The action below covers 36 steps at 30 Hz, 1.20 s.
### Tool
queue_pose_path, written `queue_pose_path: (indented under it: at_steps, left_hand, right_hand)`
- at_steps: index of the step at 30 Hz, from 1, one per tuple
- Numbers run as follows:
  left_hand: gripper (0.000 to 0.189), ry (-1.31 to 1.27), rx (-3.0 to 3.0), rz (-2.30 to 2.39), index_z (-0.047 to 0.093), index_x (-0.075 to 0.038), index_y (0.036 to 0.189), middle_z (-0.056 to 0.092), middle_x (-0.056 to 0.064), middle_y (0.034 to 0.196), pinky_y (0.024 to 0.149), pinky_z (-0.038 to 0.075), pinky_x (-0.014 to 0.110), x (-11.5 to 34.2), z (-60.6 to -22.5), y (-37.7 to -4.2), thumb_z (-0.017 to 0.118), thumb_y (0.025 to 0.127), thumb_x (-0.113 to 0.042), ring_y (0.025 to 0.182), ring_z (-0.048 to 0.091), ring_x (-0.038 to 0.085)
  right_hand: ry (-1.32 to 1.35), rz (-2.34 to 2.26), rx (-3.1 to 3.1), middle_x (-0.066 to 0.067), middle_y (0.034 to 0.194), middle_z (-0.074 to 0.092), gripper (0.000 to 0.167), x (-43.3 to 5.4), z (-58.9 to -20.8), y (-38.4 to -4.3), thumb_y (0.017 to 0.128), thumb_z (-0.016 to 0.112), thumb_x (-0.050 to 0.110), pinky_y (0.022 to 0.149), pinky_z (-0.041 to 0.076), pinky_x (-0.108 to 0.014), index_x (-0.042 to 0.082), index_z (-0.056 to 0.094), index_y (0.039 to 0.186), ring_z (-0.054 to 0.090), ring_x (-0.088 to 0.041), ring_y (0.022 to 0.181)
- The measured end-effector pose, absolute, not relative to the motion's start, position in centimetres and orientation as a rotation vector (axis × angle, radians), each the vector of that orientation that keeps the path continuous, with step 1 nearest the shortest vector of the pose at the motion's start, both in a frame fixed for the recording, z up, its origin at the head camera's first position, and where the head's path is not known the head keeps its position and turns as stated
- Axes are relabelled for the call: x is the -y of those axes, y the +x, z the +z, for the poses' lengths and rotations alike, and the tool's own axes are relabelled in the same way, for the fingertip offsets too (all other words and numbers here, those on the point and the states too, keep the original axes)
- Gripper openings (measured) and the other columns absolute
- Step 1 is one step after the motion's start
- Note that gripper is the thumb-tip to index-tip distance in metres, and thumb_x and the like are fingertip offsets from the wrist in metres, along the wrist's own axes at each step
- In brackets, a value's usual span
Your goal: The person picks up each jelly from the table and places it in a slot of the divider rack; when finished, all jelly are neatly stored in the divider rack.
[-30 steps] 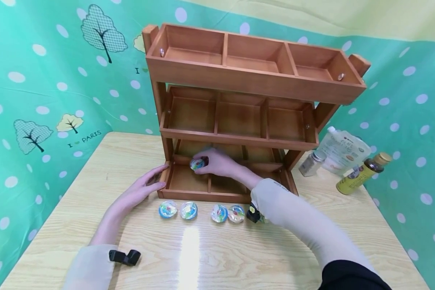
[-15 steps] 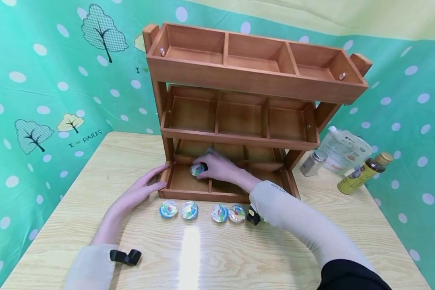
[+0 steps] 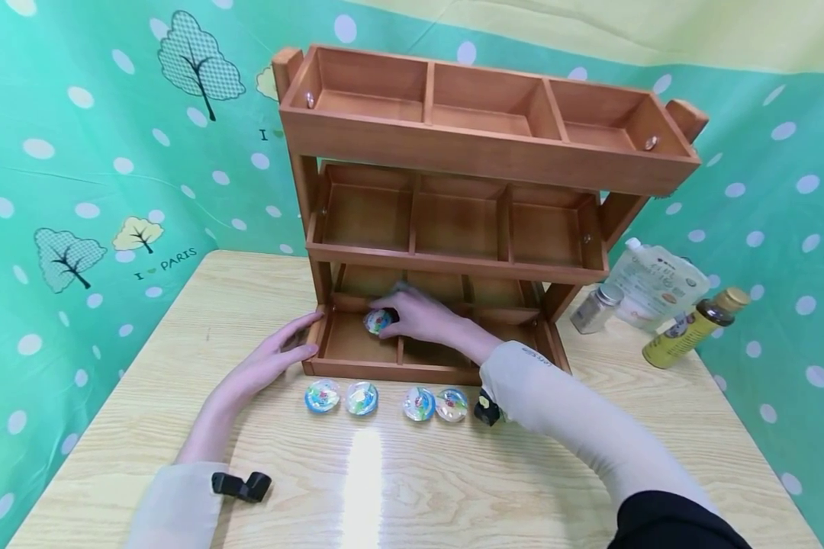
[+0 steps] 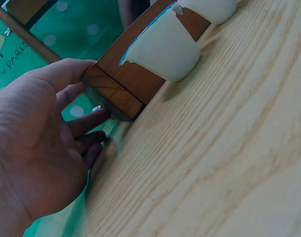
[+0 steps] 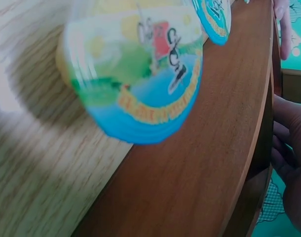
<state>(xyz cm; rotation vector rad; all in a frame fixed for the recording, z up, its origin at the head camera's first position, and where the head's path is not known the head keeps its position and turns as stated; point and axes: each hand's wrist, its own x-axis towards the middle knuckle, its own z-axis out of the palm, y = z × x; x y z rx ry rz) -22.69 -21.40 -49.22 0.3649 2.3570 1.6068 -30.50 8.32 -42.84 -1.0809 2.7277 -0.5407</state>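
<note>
My right hand (image 3: 422,313) pinches a small pudding cup (image 3: 377,322) with a printed film lid, low in the left front compartment of the rack's bottom tier. The cup's underside is hidden. Only part of that hand (image 5: 292,143) shows at the edge of the right wrist view, behind the tier's front board. My left hand (image 3: 275,354) touches the left end of the wooden rack (image 3: 378,370); in the left wrist view its fingers (image 4: 74,69) reach the corner of the board. Several similar cups (image 3: 362,398) stand in a row before the rack, one partly hidden by the right wrist.
Above the bottom tier are a middle tier (image 3: 456,263) and a top tier (image 3: 487,149), each with three compartments. Right of the rack stand a glass jar (image 3: 596,309), a white spouted pouch (image 3: 659,286) and a leaning yellow bottle (image 3: 693,328). A dotted curtain (image 3: 110,305) surrounds the table.
My right hand has lowered the pudding cup slightly into the left front compartment of the bottom tier. My left hand has stayed at the rack's end.
</note>
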Motion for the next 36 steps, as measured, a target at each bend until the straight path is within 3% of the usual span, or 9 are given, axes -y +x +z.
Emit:
queue_pose_path:
  at_steps: [10,20,25,30,36]
  left_hand:
    - [0.065,0.365,-2.353,1.613,0.029,-0.026,0.163,0.019,0.008,0.174,0.126,0.013,0.069,21.1,-49.0,-22.6,0.056,0.106,-0.038,0.161,0.01,0.041]
    - [0.065,0.35,-2.352,1.604,0.029,-0.028,0.163,0.018,0.007,0.174,0.125,0.013,0.071,21.2,-49.1,-22.6,0.056,0.105,-0.038,0.161,0.009,0.041]
    - [0.065,0.34,-2.357,1.593,0.029,-0.029,0.163,0.019,0.007,0.174,0.125,0.014,0.071,21.1,-49.1,-22.5,0.057,0.105,-0.04,0.161,0.009,0.041]
    - [0.066,0.332,-2.349,1.6,0.029,-0.028,0.163,0.018,0.007,0.174,0.125,0.013,0.071,21.3,-49.0,-22.5,0.057,0.105,-0.039,0.161,0.009,0.041]
    - [0.065,0.354,-2.347,1.608,0.029,-0.028,0.164,0.018,0.007,0.174,0.125,0.012,0.07,21.3,-48.9,-22.6,0.057,0.105,-0.037,0.161,0.008,0.041]
  right_hand:
    - [-1.079,-0.807,-2.694,-0.006,0.132,0.072,0.041,-9.9,-42.2,-30.0,0.095,0.075,0.021,0.105,0.054,-0.043,0.011,0.069,0.135,0.065,-0.024,0.121]
    - [-0.901,-1.35,-2.555,-0.01,0.125,0.075,0.036,-13.8,-41.5,-27.3,0.097,0.073,0.023,0.102,0.056,-0.049,0.008,0.07,0.131,0.07,-0.022,0.116]
    - [-0.868,-1.507,-2.495,-0.016,0.124,0.074,0.033,-16.3,-41.2,-25.3,0.098,0.072,0.02,0.097,0.06,-0.039,0.009,0.071,0.129,0.072,-0.019,0.112]
    - [-0.85,-1.604,-2.407,-0.025,0.121,0.073,0.031,-18.5,-41.7,-23.3,0.097,0.072,0.012,0.09,0.06,-0.024,0.009,0.071,0.128,0.072,-0.029,0.109]
    - [-0.919,-1.642,-2.299,-0.03,0.118,0.072,0.034,-21.0,-42.6,-21.6,0.095,0.07,0.001,0.09,0.061,-0.026,0.001,0.068,0.129,0.072,-0.038,0.106]
